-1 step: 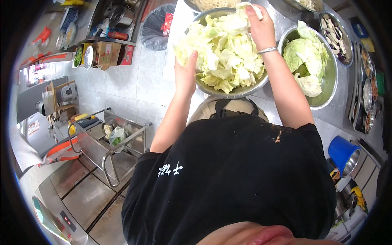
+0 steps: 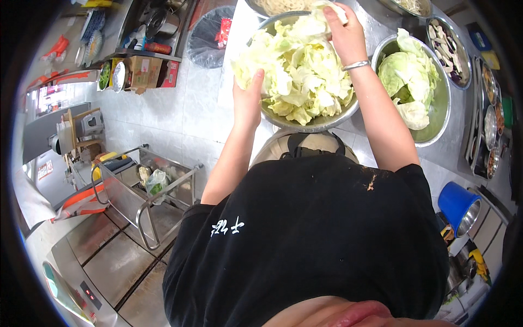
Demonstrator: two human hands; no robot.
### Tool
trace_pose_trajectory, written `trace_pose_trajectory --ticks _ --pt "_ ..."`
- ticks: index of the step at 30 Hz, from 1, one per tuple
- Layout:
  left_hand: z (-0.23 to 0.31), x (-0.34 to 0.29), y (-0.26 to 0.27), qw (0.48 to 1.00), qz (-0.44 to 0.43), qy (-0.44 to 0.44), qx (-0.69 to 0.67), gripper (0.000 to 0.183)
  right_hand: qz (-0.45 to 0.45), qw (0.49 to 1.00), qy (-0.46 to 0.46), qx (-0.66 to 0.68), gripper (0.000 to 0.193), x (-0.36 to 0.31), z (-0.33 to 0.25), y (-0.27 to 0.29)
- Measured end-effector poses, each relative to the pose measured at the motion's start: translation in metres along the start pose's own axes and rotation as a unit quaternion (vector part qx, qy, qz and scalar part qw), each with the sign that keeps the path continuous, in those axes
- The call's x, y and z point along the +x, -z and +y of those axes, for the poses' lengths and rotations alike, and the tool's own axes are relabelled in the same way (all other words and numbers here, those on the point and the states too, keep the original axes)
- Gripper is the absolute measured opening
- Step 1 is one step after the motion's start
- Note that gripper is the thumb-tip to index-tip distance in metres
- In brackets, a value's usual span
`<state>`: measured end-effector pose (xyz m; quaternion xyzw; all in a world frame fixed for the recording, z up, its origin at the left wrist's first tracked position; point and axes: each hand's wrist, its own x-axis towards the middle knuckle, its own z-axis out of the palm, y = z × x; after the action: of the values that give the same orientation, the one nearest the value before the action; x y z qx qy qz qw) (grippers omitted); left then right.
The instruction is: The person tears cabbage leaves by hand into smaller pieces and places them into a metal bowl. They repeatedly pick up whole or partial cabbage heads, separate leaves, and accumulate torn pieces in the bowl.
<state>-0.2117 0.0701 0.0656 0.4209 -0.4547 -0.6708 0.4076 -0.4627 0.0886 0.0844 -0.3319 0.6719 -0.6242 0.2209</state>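
Note:
Torn pale-green cabbage leaves point(image 2: 310, 71) heap up in a round metal bowl point(image 2: 313, 128) in front of me. My left hand point(image 2: 249, 102) is at the bowl's left side, its thumb pressed over a large cabbage leaf point(image 2: 248, 62); the other fingers are hidden beneath it. At the far right of the heap, my right hand point(image 2: 347, 41) is closed on a pale piece of cabbage leaf point(image 2: 321, 19), thumb on top. A bracelet circles that wrist. To the right, a second metal bowl point(image 2: 444, 109) holds a larger, partly opened cabbage point(image 2: 400, 73).
Noodle-like strands point(image 2: 280, 5) fill a bowl at the far edge. Cut eggplant pieces point(image 2: 444, 46) lie in a bowl at right. A lined bin point(image 2: 210, 41) stands far left, a metal cart point(image 2: 147, 191) nearer left. At lower right is a blue bucket point(image 2: 455, 201).
My right hand has shifted very slightly left with the cabbage leaf in it. My left hand stays almost where it was.

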Motion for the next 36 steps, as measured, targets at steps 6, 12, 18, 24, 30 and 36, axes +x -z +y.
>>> trace_pose_trajectory --ticks 6,12,18,24,30,36 --pt "0.007 -0.010 0.004 0.998 -0.012 -0.021 0.058 0.055 -0.194 0.949 0.153 -0.193 0.038 -0.008 0.020 -0.011" --pt "0.022 -0.021 0.006 0.970 -0.061 0.007 0.236 0.054 -0.183 0.934 0.231 -0.204 0.044 -0.045 0.015 0.005" --pt "0.028 -0.022 -0.026 0.834 -0.146 -0.109 0.521 0.032 -0.237 0.929 0.159 -0.237 0.042 -0.093 -0.020 -0.013" --pt "0.015 -0.030 -0.043 0.857 -0.137 -0.206 0.452 0.035 -0.230 0.954 -0.192 0.018 0.048 -0.077 -0.004 -0.022" --pt "0.010 -0.032 -0.045 0.889 -0.088 -0.234 0.385 0.031 -0.048 0.933 -0.330 0.137 0.069 -0.074 -0.001 -0.027" --pt "0.016 -0.019 -0.030 0.963 0.072 -0.148 0.216 0.033 -0.102 0.984 -0.083 -0.123 0.055 -0.037 0.016 0.012"
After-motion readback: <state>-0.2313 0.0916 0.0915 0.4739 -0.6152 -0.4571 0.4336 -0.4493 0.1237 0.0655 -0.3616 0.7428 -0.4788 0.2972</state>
